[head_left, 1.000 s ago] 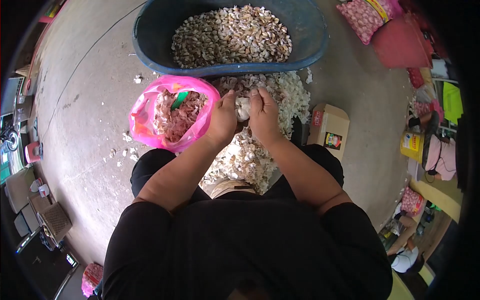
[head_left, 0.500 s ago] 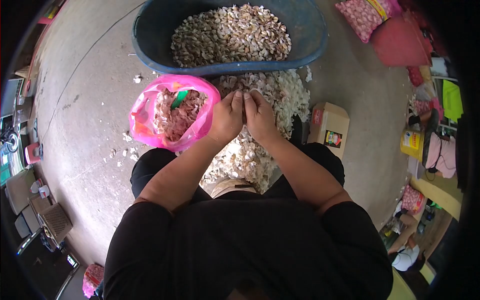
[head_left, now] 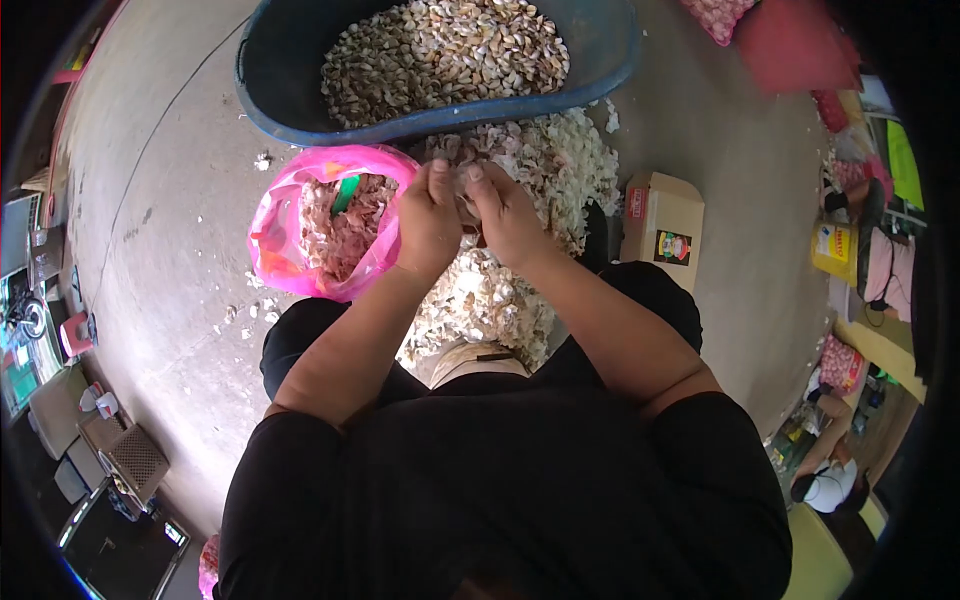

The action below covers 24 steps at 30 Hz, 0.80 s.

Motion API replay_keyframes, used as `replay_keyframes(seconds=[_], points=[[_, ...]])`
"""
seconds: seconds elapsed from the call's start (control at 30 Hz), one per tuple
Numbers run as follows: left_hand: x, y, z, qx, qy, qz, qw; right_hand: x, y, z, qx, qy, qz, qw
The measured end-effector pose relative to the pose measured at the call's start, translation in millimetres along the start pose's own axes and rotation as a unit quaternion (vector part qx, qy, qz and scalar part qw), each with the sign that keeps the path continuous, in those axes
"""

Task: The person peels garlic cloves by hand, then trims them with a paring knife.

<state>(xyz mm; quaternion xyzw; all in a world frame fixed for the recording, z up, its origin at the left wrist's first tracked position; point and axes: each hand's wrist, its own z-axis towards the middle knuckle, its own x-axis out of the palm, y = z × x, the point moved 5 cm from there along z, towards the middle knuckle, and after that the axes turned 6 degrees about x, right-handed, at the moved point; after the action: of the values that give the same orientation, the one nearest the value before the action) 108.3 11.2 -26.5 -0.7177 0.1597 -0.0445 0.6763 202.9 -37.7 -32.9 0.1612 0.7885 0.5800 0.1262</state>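
My left hand [head_left: 431,225] and my right hand [head_left: 508,224] are side by side over a pile of papery garlic skins [head_left: 488,312], thumbs up and fingers curled inward. A whitish, skin-like scrap shows by the right thumb; whatever else the fingers hold is hidden. Just left of my left hand stands an open pink plastic bag [head_left: 268,215] with reddish skins [head_left: 345,240] and a green piece [head_left: 346,193] inside. Beyond the hands is a dark blue tub [head_left: 270,75] holding many garlic cloves [head_left: 450,60].
Right of the pile lies a cardboard box [head_left: 640,235]. Filled net bags [head_left: 718,15], a red sack [head_left: 797,45] and a yellow container [head_left: 835,250] line the right side. Another person [head_left: 833,485] is at the far right. Chairs [head_left: 58,405] stand at the left.
My hands have drawn slightly apart at the thumbs and shifted a little left. The camera view has tilted, so the tub sits higher in the picture.
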Motion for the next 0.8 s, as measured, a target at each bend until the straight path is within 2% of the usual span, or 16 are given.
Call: replay_keyframes(seconds=[0.03, 0.13, 0.17, 0.27, 0.37, 0.4, 0.47, 0.5, 0.53, 0.6, 0.63, 0.73, 0.8], points=[[2.1, -7.9, -2.1, -0.006, 0.014, 0.001, 1.000, -4.1, 0.2, -3.5, 0.042, 0.007, -0.051, 0.998], [1.1, -4.9, 9.2, 0.033, 0.054, 0.002, 0.998, -14.5, 5.0, 2.6, -0.012, -0.067, -0.039, 0.997], [1.5, -5.0, 7.9, 0.026, 0.052, -0.008, 0.998, -16.6, 1.1, 3.8, 0.063, -0.044, -0.042, 0.996], [-0.7, 0.2, 9.1, -0.020, 0.046, -0.036, 0.998, -17.7, 1.5, 7.9, 0.049, -0.007, -0.039, 0.998], [-6.0, -9.7, 10.1, 0.013, 0.028, 0.116, 0.993, -9.8, 11.3, -1.9, 0.104, 0.025, 0.075, 0.991], [-3.2, -9.8, 7.8, 0.034, 0.045, 0.125, 0.991, -6.5, 15.9, -1.9, 0.036, 0.041, 0.062, 0.997], [3.9, -2.4, 1.0, 0.078, 0.080, 0.140, 0.984, -8.9, 26.3, -6.9, -0.042, 0.010, -0.098, 0.994], [6.5, 5.0, 1.6, 0.020, 0.117, 0.072, 0.990, -10.6, 24.8, -5.8, -0.012, 0.001, -0.116, 0.993], [7.4, 4.8, 1.2, 0.009, 0.120, 0.052, 0.991, -12.3, 22.3, -4.3, 0.010, 0.004, -0.094, 0.995], [4.8, 8.0, 5.0, -0.003, 0.059, -0.007, 0.998, -13.3, 11.3, 0.2, 0.056, 0.012, -0.048, 0.997], [7.6, 5.5, 5.1, 0.040, 0.085, 0.002, 0.996, -8.8, 8.1, 5.2, 0.072, 0.055, 0.041, 0.995], [11.5, -13.0, -0.1, 0.179, 0.137, 0.059, 0.972, -15.1, 2.9, -5.1, 0.326, 0.097, 0.076, 0.937], [14.8, -32.5, -6.3, 0.284, 0.140, 0.137, 0.939, -14.7, 0.9, -5.3, 0.337, 0.076, 0.060, 0.937]])
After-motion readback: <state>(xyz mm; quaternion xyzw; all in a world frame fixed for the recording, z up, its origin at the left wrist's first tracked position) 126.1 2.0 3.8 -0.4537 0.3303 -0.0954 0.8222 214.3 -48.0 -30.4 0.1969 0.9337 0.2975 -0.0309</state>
